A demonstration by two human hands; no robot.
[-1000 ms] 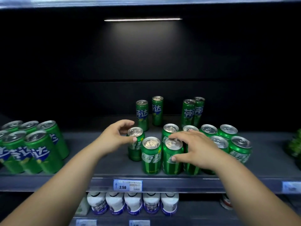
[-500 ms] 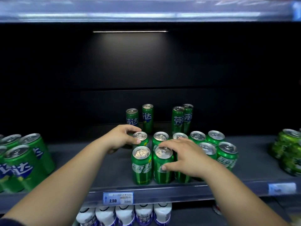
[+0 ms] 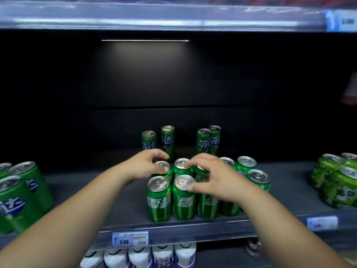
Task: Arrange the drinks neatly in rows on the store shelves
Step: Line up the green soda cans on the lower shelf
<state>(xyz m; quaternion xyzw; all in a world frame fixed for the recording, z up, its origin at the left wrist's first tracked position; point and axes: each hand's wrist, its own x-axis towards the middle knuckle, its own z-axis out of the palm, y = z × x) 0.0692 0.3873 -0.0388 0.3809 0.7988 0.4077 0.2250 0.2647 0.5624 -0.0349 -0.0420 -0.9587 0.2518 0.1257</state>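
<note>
A block of green soda cans stands near the front of the dark shelf (image 3: 116, 200). Its two front cans (image 3: 159, 198) (image 3: 183, 200) show white lettering. My left hand (image 3: 144, 165) reaches in from the left, and its thumb and fingers pinch the top of a second-row can (image 3: 163, 166). My right hand (image 3: 214, 178) hovers over the block with curved, spread fingers. Its thumb touches the rim of a front can and its index fingertip rests on the lid of the can behind (image 3: 181, 164). The palm hides the cans beneath it.
Several tall slim green cans (image 3: 168, 140) stand at the back of the shelf. More green cans (image 3: 19, 194) crowd the left end, and lighter green cans (image 3: 338, 186) the right end. A price tag (image 3: 130, 238) marks the shelf lip, with white bottles (image 3: 164, 256) on the shelf below.
My left hand has brought its can rightwards against the block. My right hand has lifted from the side of the front can to the can tops. The view has shifted.
</note>
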